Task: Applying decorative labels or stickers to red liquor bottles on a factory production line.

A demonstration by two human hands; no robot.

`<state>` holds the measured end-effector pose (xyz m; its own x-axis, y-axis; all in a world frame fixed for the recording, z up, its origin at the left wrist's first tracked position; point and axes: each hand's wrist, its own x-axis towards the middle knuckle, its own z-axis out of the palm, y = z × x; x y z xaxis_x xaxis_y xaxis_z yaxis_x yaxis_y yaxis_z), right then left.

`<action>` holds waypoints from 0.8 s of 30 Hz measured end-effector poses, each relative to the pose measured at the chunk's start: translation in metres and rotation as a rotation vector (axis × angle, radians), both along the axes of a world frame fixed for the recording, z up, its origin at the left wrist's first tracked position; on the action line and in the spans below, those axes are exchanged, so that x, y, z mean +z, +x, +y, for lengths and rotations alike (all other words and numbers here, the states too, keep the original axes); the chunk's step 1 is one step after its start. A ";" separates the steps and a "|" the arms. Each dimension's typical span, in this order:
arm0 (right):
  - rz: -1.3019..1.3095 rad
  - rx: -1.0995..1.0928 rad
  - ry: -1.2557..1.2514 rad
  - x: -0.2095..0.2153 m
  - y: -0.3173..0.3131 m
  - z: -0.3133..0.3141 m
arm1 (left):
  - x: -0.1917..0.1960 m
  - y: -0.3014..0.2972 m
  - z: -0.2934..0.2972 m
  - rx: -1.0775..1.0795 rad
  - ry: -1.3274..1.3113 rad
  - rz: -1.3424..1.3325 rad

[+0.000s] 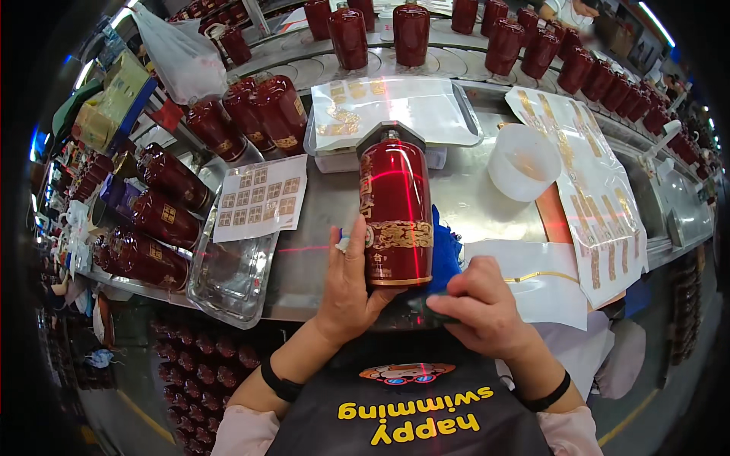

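A glossy dark red bottle [395,190] with gold bands lies with its neck away from me, its shoulder at a dark angular holder [391,128]. Along the bottle's left side run the fingers of my left hand [348,292], the thumb by its base; this hand grips it. A small pale wrap sits on one fingertip. My right hand [483,308] is closed just right of the base, around a small dark piece too blurred to name. Beside the bottle a blue cloth [447,247] lies partly hidden. Red laser lines cross the bottle.
Left are a sheet of gold stickers [258,199], a clear plastic tray [232,277] and several red bottles [163,220]. Right stand a white tub [523,163] and long gold-strip sheets [589,197]. Behind, a sticker sheet lies on a tray [475,131]; bottles line a conveyor [449,61].
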<state>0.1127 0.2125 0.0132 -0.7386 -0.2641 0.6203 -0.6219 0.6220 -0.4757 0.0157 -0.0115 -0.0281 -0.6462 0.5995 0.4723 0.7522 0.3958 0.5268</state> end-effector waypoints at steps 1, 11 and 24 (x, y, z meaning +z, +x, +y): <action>0.065 -0.049 -0.023 0.001 -0.005 -0.002 | -0.002 0.000 0.000 -0.015 0.023 -0.052; -0.038 0.050 -0.134 -0.009 -0.013 0.010 | 0.019 0.000 0.007 0.046 -0.186 0.167; -0.173 0.120 -0.185 0.008 -0.015 0.015 | 0.014 0.001 0.006 -0.015 -0.044 -0.014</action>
